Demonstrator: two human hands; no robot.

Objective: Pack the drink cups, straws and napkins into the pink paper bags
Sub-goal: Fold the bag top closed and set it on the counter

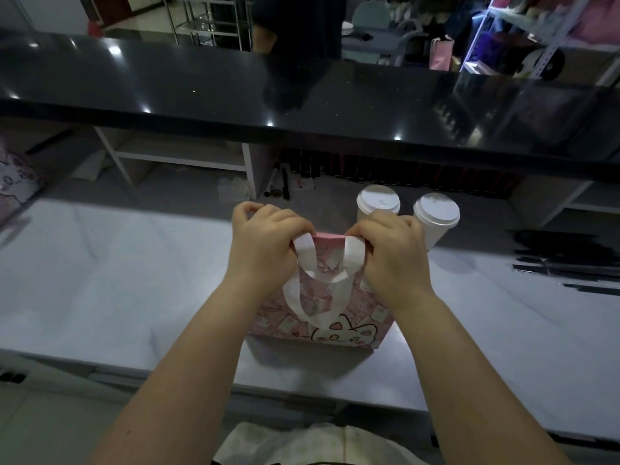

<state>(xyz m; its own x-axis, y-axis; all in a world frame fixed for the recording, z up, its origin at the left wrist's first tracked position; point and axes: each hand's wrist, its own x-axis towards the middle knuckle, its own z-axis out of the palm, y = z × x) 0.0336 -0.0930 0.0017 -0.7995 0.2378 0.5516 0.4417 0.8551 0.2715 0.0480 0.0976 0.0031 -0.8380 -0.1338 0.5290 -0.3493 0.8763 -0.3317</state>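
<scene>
A pink paper bag (322, 317) with a cartoon cat print and white ribbon handles stands upright on the white counter in front of me. My left hand (265, 239) grips the bag's top edge on the left side. My right hand (392, 246) grips the top edge on the right side. The bag's mouth is pinched narrow between them and its inside is hidden. Two white paper cups with white lids stand just behind the bag: one cup (377, 201) is partly behind my right hand, the other cup (436, 213) is further right.
Dark wrapped straws (567, 263) lie on the white counter (134, 280) at the right. Another pink cat-print bag (13, 182) shows at the far left. A raised black countertop (235, 95) runs across behind, with pens and small items under it.
</scene>
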